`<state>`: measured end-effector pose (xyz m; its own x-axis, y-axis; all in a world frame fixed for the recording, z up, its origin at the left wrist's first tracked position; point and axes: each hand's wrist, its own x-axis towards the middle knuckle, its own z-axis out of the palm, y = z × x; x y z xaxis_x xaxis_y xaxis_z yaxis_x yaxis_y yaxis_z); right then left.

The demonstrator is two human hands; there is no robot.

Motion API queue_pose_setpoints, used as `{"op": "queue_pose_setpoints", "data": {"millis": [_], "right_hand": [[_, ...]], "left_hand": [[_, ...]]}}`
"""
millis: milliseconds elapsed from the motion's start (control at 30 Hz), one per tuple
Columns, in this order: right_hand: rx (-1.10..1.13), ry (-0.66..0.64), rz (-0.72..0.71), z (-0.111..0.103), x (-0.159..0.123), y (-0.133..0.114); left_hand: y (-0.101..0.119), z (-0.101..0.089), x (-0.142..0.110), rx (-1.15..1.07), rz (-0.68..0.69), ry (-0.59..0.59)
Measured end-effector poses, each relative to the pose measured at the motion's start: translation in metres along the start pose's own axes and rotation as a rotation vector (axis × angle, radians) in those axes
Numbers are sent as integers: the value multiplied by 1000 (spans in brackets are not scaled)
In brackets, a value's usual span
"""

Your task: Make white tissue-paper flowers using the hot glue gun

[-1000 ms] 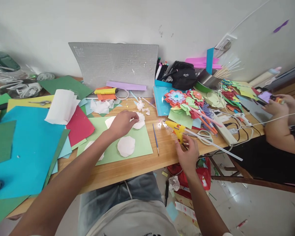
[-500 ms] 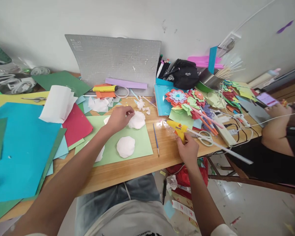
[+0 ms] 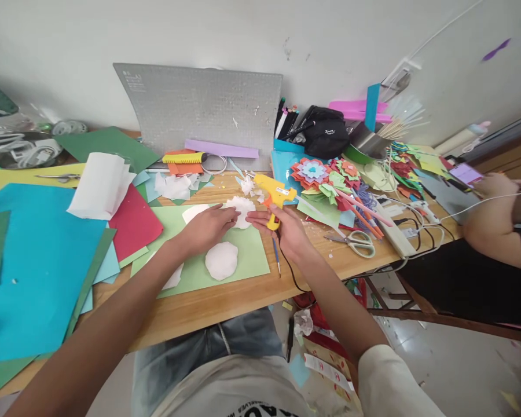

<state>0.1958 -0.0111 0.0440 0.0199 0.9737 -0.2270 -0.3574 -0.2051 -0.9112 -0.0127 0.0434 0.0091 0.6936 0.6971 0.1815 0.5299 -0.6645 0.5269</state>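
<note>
My right hand (image 3: 286, 230) grips a yellow glue gun (image 3: 274, 196) by its handle, nozzle pointing left toward a white paper flower (image 3: 242, 209). My left hand (image 3: 208, 227) lies on a light green sheet (image 3: 252, 249), its fingers stretched out and touching the flower's left edge. A second white round paper piece (image 3: 221, 260) rests on the sheet just below the hands. A black cord runs from the gun down over the table edge.
Coloured sheets lie at left, with a big blue one (image 3: 39, 260). A grey cutting mat (image 3: 200, 110) leans on the wall. Scissors (image 3: 356, 242), a thin brush (image 3: 275, 252), paper flowers (image 3: 325, 174) and a black pouch (image 3: 330, 134) crowd the right. Another person's hands (image 3: 495, 188) hold a phone far right.
My right hand picked up the glue gun from the table at right and carried it left to the white flower. My left hand's fingers flattened beside the flower.
</note>
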Motion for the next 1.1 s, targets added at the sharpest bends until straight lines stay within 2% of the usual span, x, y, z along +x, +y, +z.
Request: {"op": "queue_pose_setpoints", "data": {"millis": [167, 300, 433, 667, 800, 967, 1033, 1100], "right_hand": [[55, 15, 13, 8, 22, 18], [111, 81, -28, 6, 31, 21], [158, 107, -9, 5, 36, 21], [195, 115, -14, 1, 39, 20], [240, 131, 20, -2, 43, 21], [241, 113, 17, -5, 45, 23], [231, 106, 13, -6, 44, 24], [240, 105, 14, -7, 44, 24]], "left_hand": [[-5, 0, -1, 18, -40, 19], [-5, -1, -4, 13, -83, 15], [-4, 0, -4, -37, -79, 51], [3, -3, 17, -24, -19, 72], [-3, 0, 29, 32, -98, 116], [-10, 0, 35, -71, -208, 152], [-7, -6, 35, -88, -198, 188], [-2, -11, 34, -79, -122, 186]]}}
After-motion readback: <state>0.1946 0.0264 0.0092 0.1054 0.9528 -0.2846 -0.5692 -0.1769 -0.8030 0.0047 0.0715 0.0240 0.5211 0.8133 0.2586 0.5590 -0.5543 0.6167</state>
